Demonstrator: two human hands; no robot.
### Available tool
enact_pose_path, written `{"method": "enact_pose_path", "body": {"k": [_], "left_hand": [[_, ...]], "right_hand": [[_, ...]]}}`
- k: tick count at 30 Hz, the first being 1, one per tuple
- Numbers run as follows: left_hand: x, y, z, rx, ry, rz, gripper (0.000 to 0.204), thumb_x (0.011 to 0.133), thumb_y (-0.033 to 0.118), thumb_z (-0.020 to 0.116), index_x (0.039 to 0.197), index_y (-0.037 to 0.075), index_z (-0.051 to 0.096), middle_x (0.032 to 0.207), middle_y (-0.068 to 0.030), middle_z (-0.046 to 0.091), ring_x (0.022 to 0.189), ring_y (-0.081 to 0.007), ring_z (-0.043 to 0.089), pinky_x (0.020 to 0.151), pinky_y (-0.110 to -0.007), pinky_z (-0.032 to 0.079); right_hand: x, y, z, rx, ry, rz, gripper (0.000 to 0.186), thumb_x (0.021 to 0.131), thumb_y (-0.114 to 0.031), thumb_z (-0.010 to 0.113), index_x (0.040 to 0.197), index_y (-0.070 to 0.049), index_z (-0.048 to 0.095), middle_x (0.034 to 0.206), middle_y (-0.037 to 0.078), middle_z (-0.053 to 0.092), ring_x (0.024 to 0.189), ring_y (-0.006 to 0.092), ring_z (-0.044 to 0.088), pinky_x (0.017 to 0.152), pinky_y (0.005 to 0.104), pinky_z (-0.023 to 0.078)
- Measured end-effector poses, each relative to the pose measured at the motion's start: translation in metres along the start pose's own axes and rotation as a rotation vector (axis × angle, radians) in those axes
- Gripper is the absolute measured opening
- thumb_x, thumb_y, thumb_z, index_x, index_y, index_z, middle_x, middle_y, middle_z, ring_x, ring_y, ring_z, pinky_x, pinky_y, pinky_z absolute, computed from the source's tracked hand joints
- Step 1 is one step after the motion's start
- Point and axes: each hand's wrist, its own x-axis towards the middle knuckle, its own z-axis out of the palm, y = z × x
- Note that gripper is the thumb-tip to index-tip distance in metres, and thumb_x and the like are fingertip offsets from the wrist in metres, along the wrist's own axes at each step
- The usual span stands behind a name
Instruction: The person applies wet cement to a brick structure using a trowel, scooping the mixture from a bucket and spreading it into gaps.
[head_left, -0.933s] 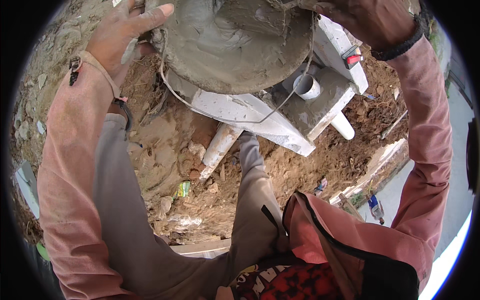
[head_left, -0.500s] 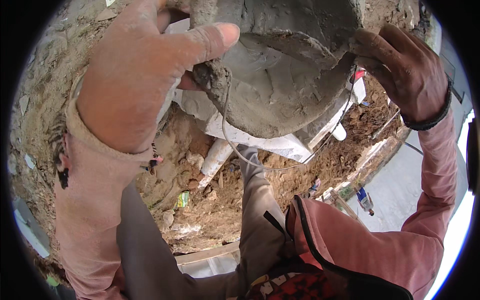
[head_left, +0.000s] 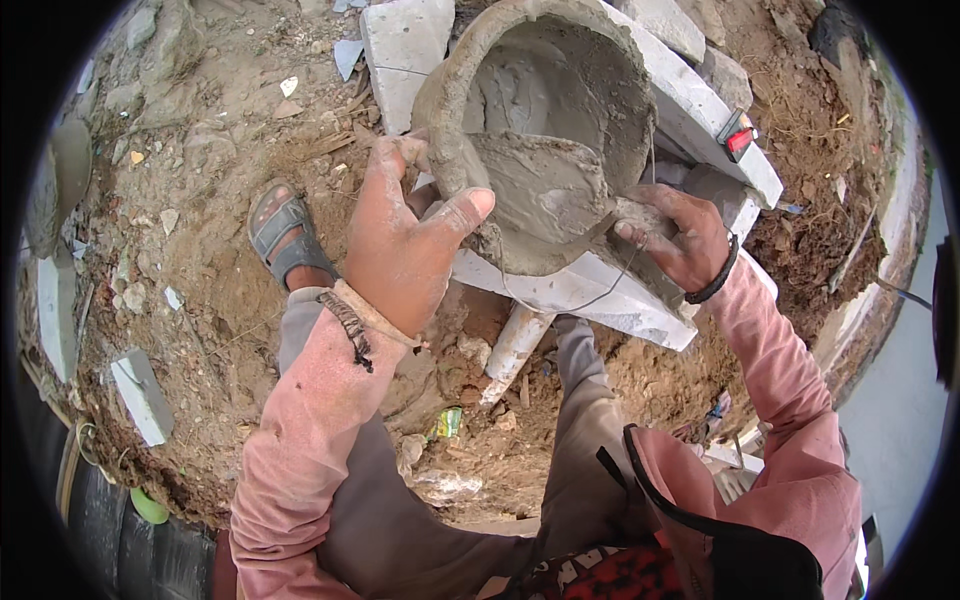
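Two grips: left hand [head_left: 405,250] clasps a round, grey, mortar-caked bucket [head_left: 452,115], seemingly steadying it; right hand [head_left: 682,238] holds a flat grey trowel [head_left: 545,182].

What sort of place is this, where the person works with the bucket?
Probably an outdoor building site: the bucket holds a wet grey mix, probably mortar, and pale blocks and a whitish pipe are around it over rough bare soil.

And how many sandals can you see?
1: a grey sandal, left of the left hand and the bucket. Another may be hidden, since the right leg goes out of sight by the white slab.
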Motion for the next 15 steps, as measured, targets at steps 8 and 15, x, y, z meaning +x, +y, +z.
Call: {"method": "enact_pose_path", "body": {"k": [8, 15], "left_hand": [[0.012, -0.004, -0.061, 0.071, 0.136, -0.061, 0.053, 0.085, 0.021, 0.066, 0.127, 0.003, 0.040, 0.118, -0.0078, 0.057, 0.097, -0.0125, 0.054, 0.068, -0.024, 0.044], [0.008, -0.007, -0.044, -0.024, 0.169, -0.107, 0.058, 0.089, 0.023, 0.061, 0.135, 0.003, 0.033, 0.125, -0.0081, 0.051, 0.104, -0.0181, 0.053, 0.078, -0.033, 0.047]], "right_hand": [[-0.034, -0.014, 0.011, 0.317, 0.144, 0.061, 0.033, 0.083, -0.022, 0.069, 0.107, 0.000, 0.061, 0.091, 0.012, 0.066, 0.083, 0.0205, 0.065, 0.075, 0.0295, 0.049], [-0.064, 0.000, 0.023, 0.533, 0.274, 0.054, 0.037, 0.080, -0.020, 0.072, 0.108, 0.002, 0.060, 0.098, 0.013, 0.064, 0.086, 0.0213, 0.064, 0.077, 0.0303, 0.048]]}}
